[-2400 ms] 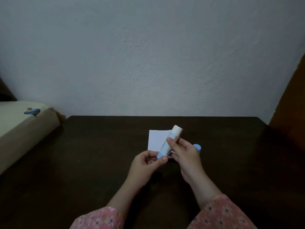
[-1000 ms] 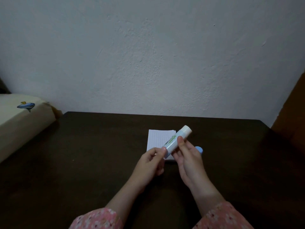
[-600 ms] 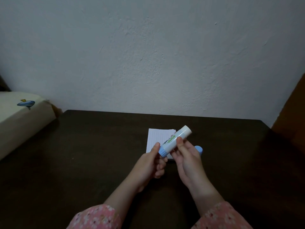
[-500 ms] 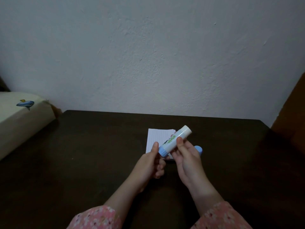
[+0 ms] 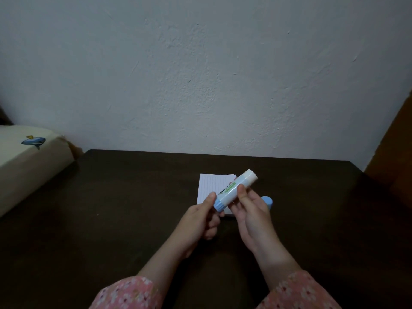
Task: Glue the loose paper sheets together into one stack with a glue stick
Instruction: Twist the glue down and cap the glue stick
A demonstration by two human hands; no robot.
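Counter (image 5: 124, 219) lies bare around paper stack (image 5: 211, 188). Right hand (image 5: 252, 215) grip closes on tilted glue stick (image 5: 234, 190); left hand (image 5: 198, 221) grip pinches its blue base.

Glue stick (image 5: 234, 190): white barrel, green print, pale blue base. Cap (image 5: 267, 200): pale blue. Paper (image 5: 211, 186): white, thin ruled lines. Table (image 5: 133, 197): very dark brown. Sleeves (image 5: 129, 293): pink, small white flowers. Wall (image 5: 200, 74): grey-white, rough. Cushion (image 5: 24, 161): cream, with a blue whale (image 5: 33, 141).
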